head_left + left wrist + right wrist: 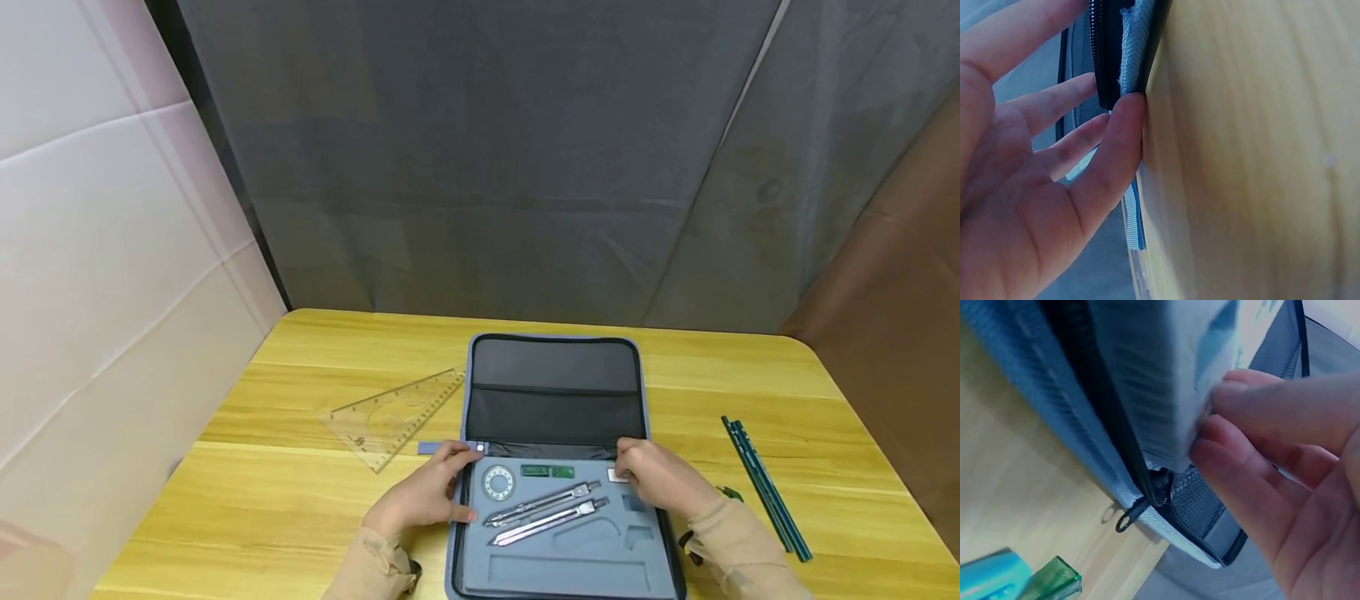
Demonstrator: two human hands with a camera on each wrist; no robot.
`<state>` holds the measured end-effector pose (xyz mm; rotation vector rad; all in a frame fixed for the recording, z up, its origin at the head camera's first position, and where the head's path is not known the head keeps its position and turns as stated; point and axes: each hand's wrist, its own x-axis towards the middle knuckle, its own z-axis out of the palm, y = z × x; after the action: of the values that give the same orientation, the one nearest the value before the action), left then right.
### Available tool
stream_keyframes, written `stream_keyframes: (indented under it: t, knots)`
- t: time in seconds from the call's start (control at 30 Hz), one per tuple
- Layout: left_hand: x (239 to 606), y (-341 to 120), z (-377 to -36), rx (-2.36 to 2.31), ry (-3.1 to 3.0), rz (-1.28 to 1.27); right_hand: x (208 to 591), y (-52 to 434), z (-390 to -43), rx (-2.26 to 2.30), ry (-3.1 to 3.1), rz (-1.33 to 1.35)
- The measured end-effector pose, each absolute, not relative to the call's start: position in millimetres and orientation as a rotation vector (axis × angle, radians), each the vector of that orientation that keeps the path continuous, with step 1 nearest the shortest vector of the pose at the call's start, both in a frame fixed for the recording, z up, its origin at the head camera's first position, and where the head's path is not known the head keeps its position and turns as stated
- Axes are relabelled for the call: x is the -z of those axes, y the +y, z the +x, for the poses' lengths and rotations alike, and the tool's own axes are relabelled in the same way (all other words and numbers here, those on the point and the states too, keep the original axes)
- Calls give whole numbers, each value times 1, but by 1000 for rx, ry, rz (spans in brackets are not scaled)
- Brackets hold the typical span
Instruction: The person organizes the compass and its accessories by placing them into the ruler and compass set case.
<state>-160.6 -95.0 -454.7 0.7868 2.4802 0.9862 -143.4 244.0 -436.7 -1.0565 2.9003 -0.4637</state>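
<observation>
**Around the case: table and loose items**

Yellow wooden table (pixel 300 500). Clear plastic set square (pixel 393 417) lies left of centre. Dark green pencils (pixel 765 487) lie together near the right edge. Grey fabric backdrop (pixel 525 167) behind; white panel (pixel 97 250) on the left.

The case (pixel 552 392) is matt woven cloth with a smooth grey foam tray; the compasses (pixel 543 510) are shiny metal, the set square (pixel 393 417) clear plastic, the counter (pixel 300 500) glossy wood.

A makeshift recording booth rather than a lived-in room — a grey cloth backdrop (pixel 525 167) hangs behind the yellow wooden counter (pixel 300 500), with white panels (pixel 97 292) left and brown sheeting (pixel 900 333) right.
</observation>
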Motion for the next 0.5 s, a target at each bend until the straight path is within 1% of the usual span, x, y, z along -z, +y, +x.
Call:
stream_keyframes:
  t: [0.23, 0.5]
  knots:
    - [454, -96, -161, -994, 2474, 783, 429, 248, -142, 537, 2768, -1006]
    - [456, -96, -161, -996, 2468, 790, 419, 261, -140, 527, 2822, -952]
